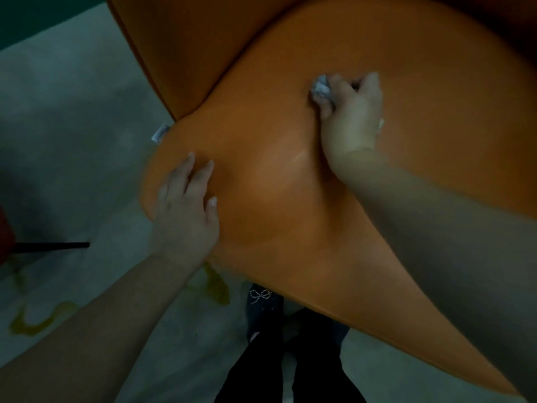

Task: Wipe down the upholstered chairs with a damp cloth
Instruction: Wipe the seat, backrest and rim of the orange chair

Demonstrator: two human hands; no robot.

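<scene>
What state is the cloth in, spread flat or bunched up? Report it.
Bunched up. The cloth shows as a small crumpled wad gripped in the right hand against the orange chair.

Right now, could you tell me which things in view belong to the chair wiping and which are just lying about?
Part of the job:
- orange chair
- crumpled cloth, gripped by the right hand
- left hand, resting on the seat edge

Just lying about:
- black rod on the floor
- yellow marks on the floor
- white tag beside the seat
</scene>
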